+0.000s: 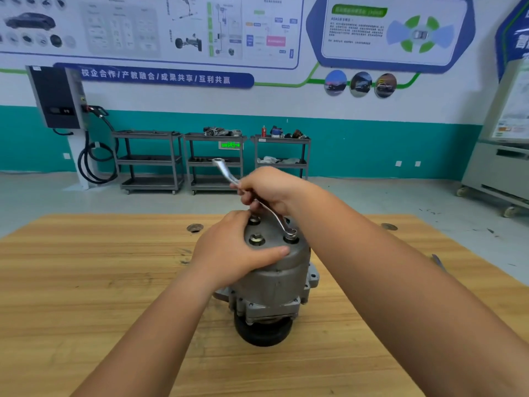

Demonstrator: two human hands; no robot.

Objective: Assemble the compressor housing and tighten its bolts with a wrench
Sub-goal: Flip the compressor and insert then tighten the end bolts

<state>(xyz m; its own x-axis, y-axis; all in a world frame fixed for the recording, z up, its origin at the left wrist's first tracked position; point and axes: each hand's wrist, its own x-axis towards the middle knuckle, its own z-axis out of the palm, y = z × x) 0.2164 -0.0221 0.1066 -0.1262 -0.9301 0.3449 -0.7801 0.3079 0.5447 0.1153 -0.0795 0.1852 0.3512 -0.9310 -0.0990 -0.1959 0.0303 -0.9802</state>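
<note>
The grey metal compressor housing point(274, 279) stands upright on its black pulley in the middle of the wooden table point(100, 282). Its flat top carries bolts, one at the front left point(256, 240) and one at the front right under the wrench's ring end. My left hand point(232, 253) grips the housing's top left side, thumb across the front rim. My right hand point(269, 187) holds the silver offset ring wrench point(274, 216) by its shaft; the lower ring sits on the front-right bolt point(291, 232), and the free end points up and left.
Two round holes point(195, 227) are set in the table near its far edge. A small metal piece point(438, 262) lies at the table's right edge. Three grey trolleys point(213, 161) and a wall charger with cable point(60, 98) stand along the far wall.
</note>
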